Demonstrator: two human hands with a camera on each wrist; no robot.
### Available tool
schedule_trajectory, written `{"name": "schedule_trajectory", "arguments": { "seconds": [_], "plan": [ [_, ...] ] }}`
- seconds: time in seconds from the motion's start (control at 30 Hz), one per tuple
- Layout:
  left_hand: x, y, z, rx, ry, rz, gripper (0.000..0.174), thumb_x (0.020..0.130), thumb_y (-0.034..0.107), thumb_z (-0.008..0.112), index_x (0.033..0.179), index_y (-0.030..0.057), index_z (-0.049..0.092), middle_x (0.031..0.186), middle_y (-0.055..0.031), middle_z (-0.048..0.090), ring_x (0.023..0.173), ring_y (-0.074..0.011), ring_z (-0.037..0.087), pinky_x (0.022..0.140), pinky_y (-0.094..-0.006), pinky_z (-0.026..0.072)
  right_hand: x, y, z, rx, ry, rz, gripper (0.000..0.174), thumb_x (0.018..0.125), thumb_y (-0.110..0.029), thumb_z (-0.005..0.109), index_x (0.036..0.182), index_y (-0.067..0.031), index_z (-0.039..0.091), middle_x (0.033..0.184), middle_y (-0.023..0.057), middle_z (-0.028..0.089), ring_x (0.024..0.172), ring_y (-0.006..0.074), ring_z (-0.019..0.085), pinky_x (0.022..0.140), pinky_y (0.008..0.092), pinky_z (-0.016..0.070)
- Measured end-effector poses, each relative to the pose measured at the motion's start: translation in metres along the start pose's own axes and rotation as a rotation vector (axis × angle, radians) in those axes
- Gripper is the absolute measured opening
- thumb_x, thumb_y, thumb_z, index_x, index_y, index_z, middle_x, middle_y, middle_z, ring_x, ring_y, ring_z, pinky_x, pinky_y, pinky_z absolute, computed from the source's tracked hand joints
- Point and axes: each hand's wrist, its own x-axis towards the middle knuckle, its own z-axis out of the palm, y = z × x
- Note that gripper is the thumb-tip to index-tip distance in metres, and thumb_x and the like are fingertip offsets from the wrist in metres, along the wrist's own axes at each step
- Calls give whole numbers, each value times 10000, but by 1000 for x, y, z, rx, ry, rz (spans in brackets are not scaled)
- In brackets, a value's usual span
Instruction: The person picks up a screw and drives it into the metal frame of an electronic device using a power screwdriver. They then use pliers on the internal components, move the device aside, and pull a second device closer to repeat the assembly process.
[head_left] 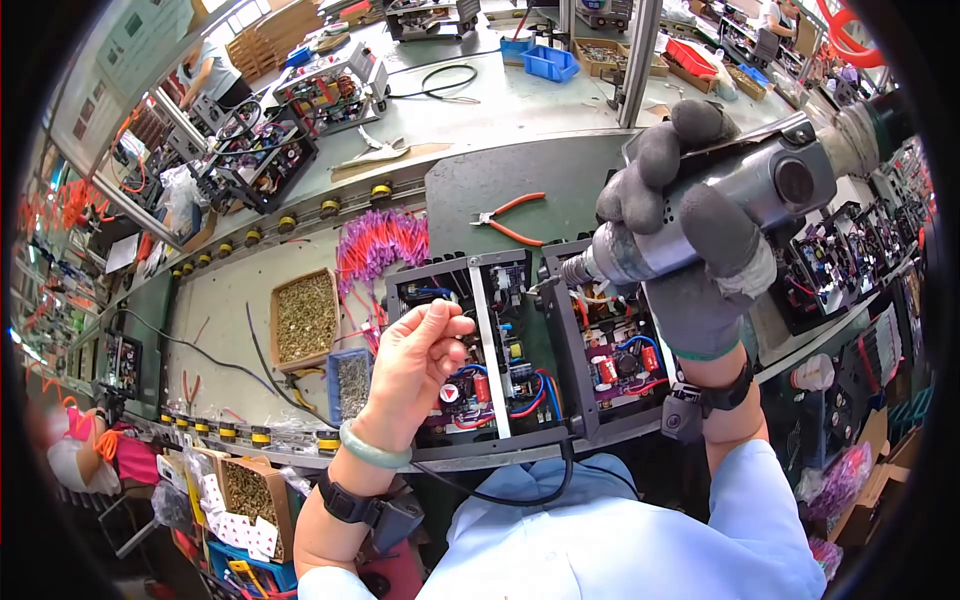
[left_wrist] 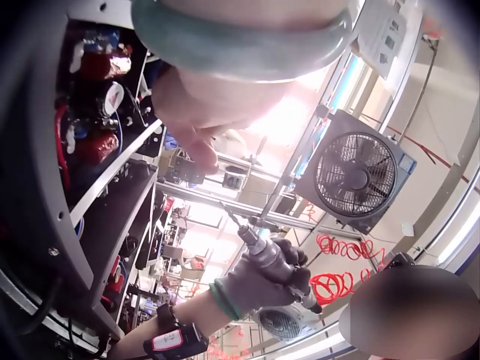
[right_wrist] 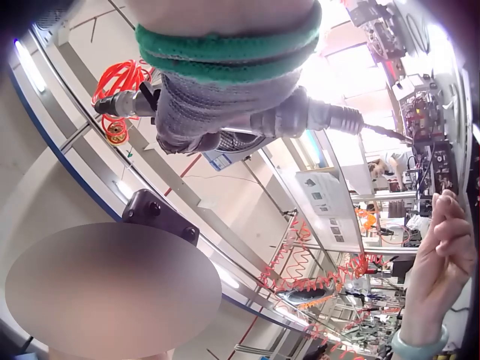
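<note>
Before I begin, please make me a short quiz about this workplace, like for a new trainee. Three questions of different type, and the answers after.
1. True or false: the left hand touches the driver.
2. What lies on the dark green mat?
A) a fan
B) pliers
C) a blue bin
3. Fill in: the driver is in the gloved hand, which is the person's own ____ hand.

Key: 1 false; 2 B; 3 right.
</note>
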Motion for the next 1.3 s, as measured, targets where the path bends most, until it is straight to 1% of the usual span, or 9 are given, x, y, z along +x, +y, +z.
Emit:
{"name": "schedule_trajectory", "arguments": {
  "seconds": [0.17, 0.3, 0.43, 0.53, 0.67, 0.83, 0.97, 1.03, 1.3],
  "plan": [
    [8, 7, -2, -15, 46, -10, 188, 927, 108, 597, 1092, 25, 629, 923, -90, 692, 704, -100, 649, 599, -165, 548, 12, 9, -13, -4, -19, -2, 507, 817, -155, 714, 1260, -37, 495, 1011, 77, 617, 775, 171, 628, 749, 337, 519],
    [12, 12, 5, 49, 95, -19, 219, 926, 102, 594, 1128, 19, 618, 989, -103, 692, 819, -134, 684, 666, -182, 577, 18, 9, -12, -92, 45, 98, 461, 840, -208, 655, 1262, -83, 517, 1017, 32, 603, 805, 144, 584, 689, 310, 473],
    [18, 8, 4, 5, 83, 40, 217, 930, 109, 590, 1122, 15, 619, 986, -98, 693, 847, -149, 691, 700, -196, 586, 26, 16, -13, -47, 69, 96, 467, 816, -109, 696, 1237, -31, 510, 985, 74, 620, 774, 173, 644, 670, 319, 525],
    [21, 3, 1, 18, 117, 60, 198, 932, 122, 590, 1095, 17, 628, 983, -96, 693, 821, -145, 692, 683, -194, 583, 33, 25, -18, -108, 30, 137, 442, 844, -175, 646, 1255, -89, 508, 1014, 46, 609, 826, 168, 618, 671, 326, 507],
    [27, 0, 0, 83, 208, 55, 159, 925, 142, 608, 1036, 33, 639, 949, -88, 694, 770, -131, 684, 646, -203, 574, 52, 50, -24, -124, -60, 80, 431, 847, -149, 636, 1248, -53, 508, 1017, 67, 614, 810, 160, 635, 680, 322, 529],
    [36, -7, -1, 183, 281, 15, 155, 911, 171, 638, 1002, 47, 633, 855, -40, 666, 660, -101, 637, 582, -197, 536, 64, 74, -20, -135, -22, 185, 426, 821, -115, 666, 1213, -28, 523, 982, 80, 620, 759, 158, 639, 688, 320, 536],
    [46, -3, -4, 166, 289, -90, 161, 900, 168, 655, 976, 28, 631, 793, -17, 628, 606, -75, 586, 483, -173, 461, 69, 95, -17, -82, 69, 178, 314, 773, 18, 683, 1059, -10, 555, 739, 62, 609, 466, 90, 513, 385, 234, 390],
    [46, -3, -5, 122, 260, -165, 169, 893, 173, 667, 950, 18, 634, 800, -28, 636, 595, -61, 568, 434, -159, 405, 67, 101, -18, -61, 83, 189, 312, 772, 19, 684, 1055, -11, 557, 741, 61, 609, 465, 90, 512, 386, 235, 391],
    [35, 3, -4, 52, 296, -186, 177, 893, 177, 666, 985, 27, 645, 837, -50, 665, 594, -67, 574, 493, -163, 456, 61, 103, -23, -134, 114, 168, 307, 767, 4, 701, 1046, -28, 579, 789, 31, 623, 632, 91, 581, 527, 229, 488]
  ]
}}
